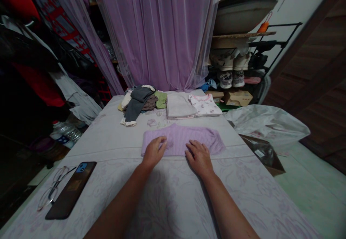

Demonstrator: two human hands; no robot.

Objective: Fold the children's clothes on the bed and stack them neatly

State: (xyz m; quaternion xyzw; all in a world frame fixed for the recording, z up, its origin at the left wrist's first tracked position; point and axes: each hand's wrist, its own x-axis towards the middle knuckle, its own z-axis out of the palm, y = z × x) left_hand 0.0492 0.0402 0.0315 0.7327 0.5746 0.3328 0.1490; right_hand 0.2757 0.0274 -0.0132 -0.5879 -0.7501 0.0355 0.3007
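Note:
A lilac ribbed garment (180,138), folded into a long flat strip, lies across the white floral-patterned cloth (173,192) in front of me. Its right end is gathered and wrinkled. My left hand (154,151) rests over the garment's left part, thumb apart from the fingers, with no fabric visibly gripped. Fingers spread, my right hand (199,156) lies on the near edge of the garment, right of its middle. The cloth under both palms is hidden.
Behind the garment sit a heap of clothes (139,100), a folded grey striped garment (180,106) and a folded white printed garment (204,105). A phone (71,190) and eyeglasses (52,188) lie at left. A shoe rack (235,66) stands back right.

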